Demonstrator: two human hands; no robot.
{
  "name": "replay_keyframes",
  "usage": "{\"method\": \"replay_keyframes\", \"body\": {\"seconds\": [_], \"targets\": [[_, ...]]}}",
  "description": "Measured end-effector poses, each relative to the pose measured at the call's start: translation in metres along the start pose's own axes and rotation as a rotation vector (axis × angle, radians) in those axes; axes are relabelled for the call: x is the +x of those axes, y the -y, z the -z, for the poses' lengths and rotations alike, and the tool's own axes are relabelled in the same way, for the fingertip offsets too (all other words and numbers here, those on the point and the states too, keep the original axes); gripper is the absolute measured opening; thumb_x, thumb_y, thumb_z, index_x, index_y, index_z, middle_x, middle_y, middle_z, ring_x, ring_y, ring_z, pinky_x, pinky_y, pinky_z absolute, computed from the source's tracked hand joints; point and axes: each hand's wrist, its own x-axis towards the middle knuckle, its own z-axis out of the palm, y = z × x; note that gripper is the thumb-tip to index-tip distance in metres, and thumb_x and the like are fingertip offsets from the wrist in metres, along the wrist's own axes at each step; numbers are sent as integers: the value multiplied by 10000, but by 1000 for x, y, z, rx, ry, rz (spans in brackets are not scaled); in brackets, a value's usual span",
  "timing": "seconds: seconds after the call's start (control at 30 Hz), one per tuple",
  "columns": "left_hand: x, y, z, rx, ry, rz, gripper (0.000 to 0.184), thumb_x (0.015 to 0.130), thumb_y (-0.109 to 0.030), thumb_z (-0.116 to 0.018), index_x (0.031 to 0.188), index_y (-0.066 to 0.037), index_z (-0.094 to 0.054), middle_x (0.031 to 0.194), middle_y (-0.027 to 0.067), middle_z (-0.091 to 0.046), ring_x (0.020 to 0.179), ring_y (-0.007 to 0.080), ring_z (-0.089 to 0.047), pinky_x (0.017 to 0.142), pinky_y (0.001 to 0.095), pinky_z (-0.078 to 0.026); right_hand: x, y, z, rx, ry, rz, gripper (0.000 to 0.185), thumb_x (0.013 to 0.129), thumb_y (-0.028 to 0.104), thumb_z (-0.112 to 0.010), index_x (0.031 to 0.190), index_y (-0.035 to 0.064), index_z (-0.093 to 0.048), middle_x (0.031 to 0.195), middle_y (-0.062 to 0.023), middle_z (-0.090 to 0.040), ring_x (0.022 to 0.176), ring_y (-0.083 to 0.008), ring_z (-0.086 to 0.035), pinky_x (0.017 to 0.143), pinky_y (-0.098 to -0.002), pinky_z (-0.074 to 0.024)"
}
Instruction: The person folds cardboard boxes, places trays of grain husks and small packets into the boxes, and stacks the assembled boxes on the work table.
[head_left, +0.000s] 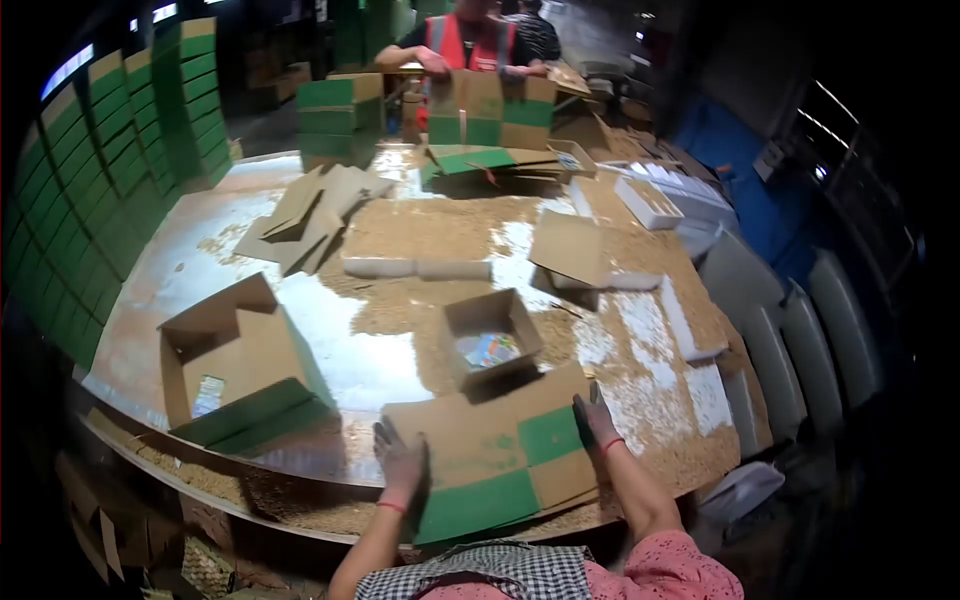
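Observation:
A brown and green cardboard box (485, 450), seemingly folded flat, is tilted up at the near edge of the table. My left hand (402, 462), in a grey glove, grips its left side. At its upper right edge my right hand (597, 414), also gloved, holds on with the fingers pointing up. Just behind it stands a small open carton (490, 370) with colourful printed packets (490, 350) inside. To the left, a larger open box (250, 395) with green lower walls contains a printed slip (208, 396).
Sawdust-like material covers much of the white table (370, 365). Flattened cardboard (310, 215) and white foam strips (690, 320) lie about. Green boxes (80, 190) are stacked at left. Across the table, a person in a red vest (470, 42) handles a box (465, 100).

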Motion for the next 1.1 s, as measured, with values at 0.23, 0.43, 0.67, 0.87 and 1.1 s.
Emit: {"method": "replay_keyframes", "body": {"seconds": [0.23,0.43,0.67,0.87,1.1], "targets": [[-55,-55,76,101,-774,-432,885,821,-305,-708,1461,24,-192,1505,258,-183,1401,403,-171,1141,458,-147,30,74,88,821,-217,190,529,819,30,-454,1346,1,-416,1198,-109,-576,1109,-201,-531,976,-306,-407],[-72,-200,144,584,58,-809,700,784,-397,-696,1350,-77,-436,1164,171,-571,880,337,-634,762,401,-516,-2,125,124,439,-588,702,553,796,46,-531,1340,26,-433,1335,-163,-474,1225,-312,-466,1069,-424,-340],[-21,-196,168,636,275,-591,450,909,-232,-579,1288,-38,-436,1078,232,-627,944,387,-623,820,417,-501,-82,131,138,75,-268,1363,358,730,347,-672,998,115,-621,1122,-97,-576,1075,-274,-515,1038,-555,-281],[12,-138,147,106,206,-385,471,895,-166,-570,1306,22,-437,1132,227,-609,1033,346,-600,928,395,-455,-62,149,163,478,276,1487,236,826,293,-586,670,117,-597,647,-33,-566,761,-214,-573,990,-474,-382],[-97,-263,54,231,441,-1583,533,848,-210,-570,1345,-58,-453,1384,184,-417,1285,364,-382,1094,505,-260,-21,179,98,-207,-402,1632,344,850,341,-590,1093,101,-544,1131,-154,-517,1120,-330,-483,1086,-596,-238]]}}
